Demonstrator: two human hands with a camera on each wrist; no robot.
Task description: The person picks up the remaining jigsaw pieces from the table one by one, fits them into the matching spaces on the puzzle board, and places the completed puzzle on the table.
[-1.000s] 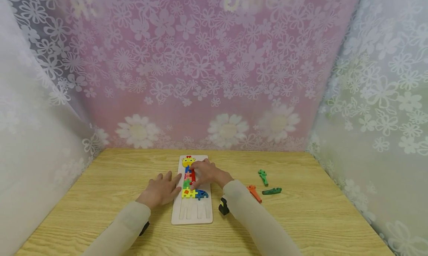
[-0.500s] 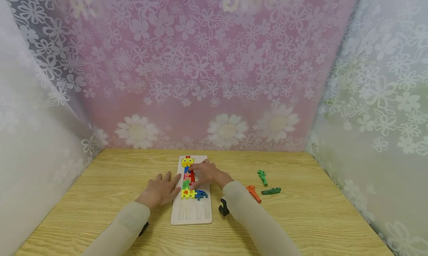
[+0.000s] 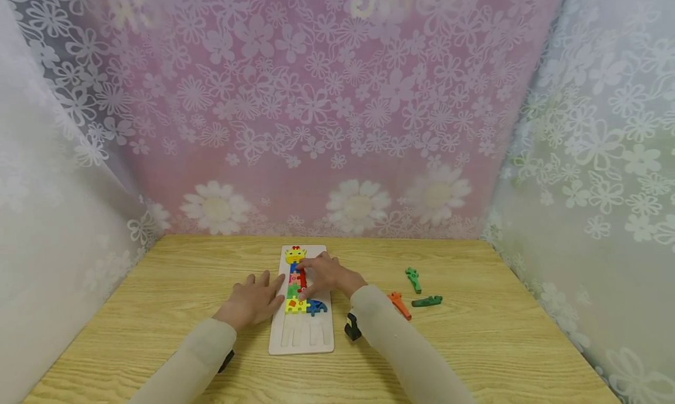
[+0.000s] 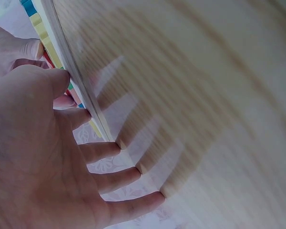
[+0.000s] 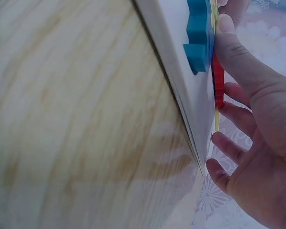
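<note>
Puzzle board (image 3: 276,333), pale and cut for a giraffe, is laid flat and lengthwise on the table (image 3: 211,263) — presumably so that it can be worked on from both sides. At its far end the yellow head (image 3: 296,255) is seated, and below it a column is made by the blue neck piece (image 3: 293,268), the pink piece (image 3: 293,278), the green body piece (image 3: 293,290) and the yellow body piece (image 3: 296,306). To the right of the last, the blue end piece (image 3: 317,306) is set.

The red piece (image 3: 303,279) is pinched by the right grip (image 3: 326,273) beside the column, with the thumb at its near end and a finger at its far end. By being spanned lengthwise, it can probably be squared and pressed evenly; whether it is fully seated cannot be told.

The left grip (image 3: 252,302) is spread, with nothing held — its thumb is rested at the board's left edge and the other fingertips are set on the table. It seems to be placed there as a stop, so that the board is not shoved sideways.

At the near end, narrow slots (image 3: 287,333) are cut, apparently for legs. The orange piece (image 3: 399,305), the light green piece (image 3: 413,279) and the dark green piece (image 3: 427,301) are laid loose well to the right, likely so that they can be reached without the board being crowded
</note>
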